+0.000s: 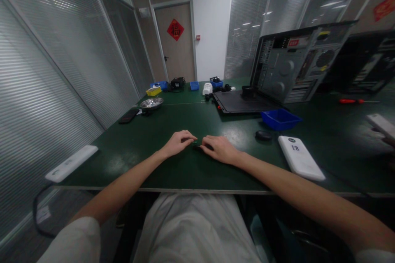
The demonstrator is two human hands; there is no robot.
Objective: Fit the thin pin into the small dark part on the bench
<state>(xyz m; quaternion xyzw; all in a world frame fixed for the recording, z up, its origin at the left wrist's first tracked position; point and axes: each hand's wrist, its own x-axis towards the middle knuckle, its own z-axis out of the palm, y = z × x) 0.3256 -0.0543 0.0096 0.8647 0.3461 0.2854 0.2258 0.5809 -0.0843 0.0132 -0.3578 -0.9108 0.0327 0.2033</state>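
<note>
Close together above the green tabletop, my two hands work over something tiny. My left hand [178, 144] has thumb and fingers drawn together at a small greenish bit, too small to name. Across from it, my right hand [220, 148] is curled with the fingers bent, its thumb against a small dark piece [196, 147] between the hands. Fingers hide part of both bits, and their kind cannot be made out. To the right of my right hand lies a black computer mouse [263, 135].
A blue tray [280, 119] and a white power bank [300, 158] lie at right. Behind stands an opened computer case [286, 65] beside a black side panel [243, 102]. A steel bowl [151, 103], a phone [128, 116] and a white power strip [72, 163] are at left.
</note>
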